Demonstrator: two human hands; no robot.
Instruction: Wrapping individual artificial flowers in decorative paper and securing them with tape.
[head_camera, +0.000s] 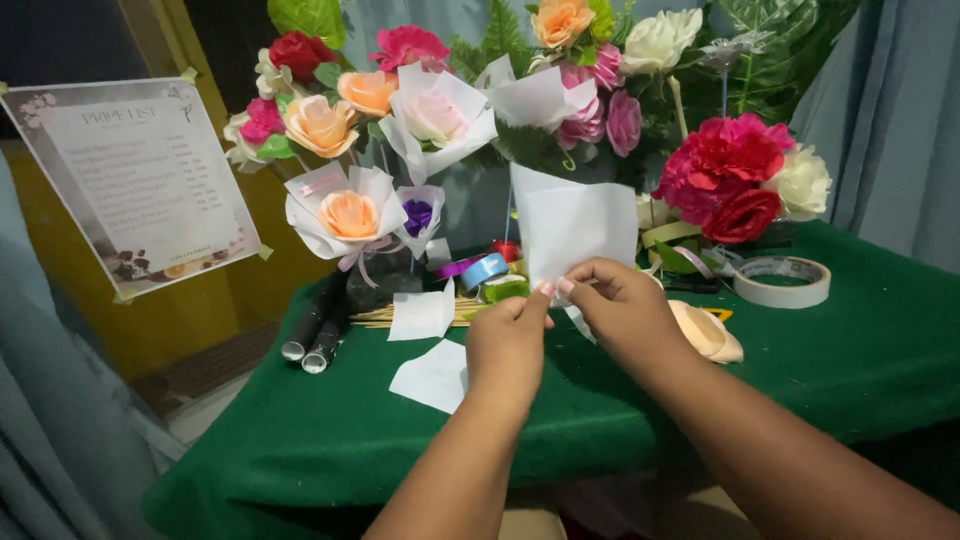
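Pinching: left hand (507, 345) and right hand (625, 308), both closed on the lower edge of the white paper sheet (573, 222).
Grip tip: I'd keep the 2 pinches level so the edge stays taut.
Sheet axis: upright, long side rising straight above the hands toward the flowers (720, 175).
Around: paper scraps (430, 345) left of the hands, tape roll (782, 281) off right, on the green tablecloth (860, 350).

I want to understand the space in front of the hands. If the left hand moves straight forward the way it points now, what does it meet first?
Probably the green tape roll, beyond the white paper sheet that the left hand pinches; depth is unclear.
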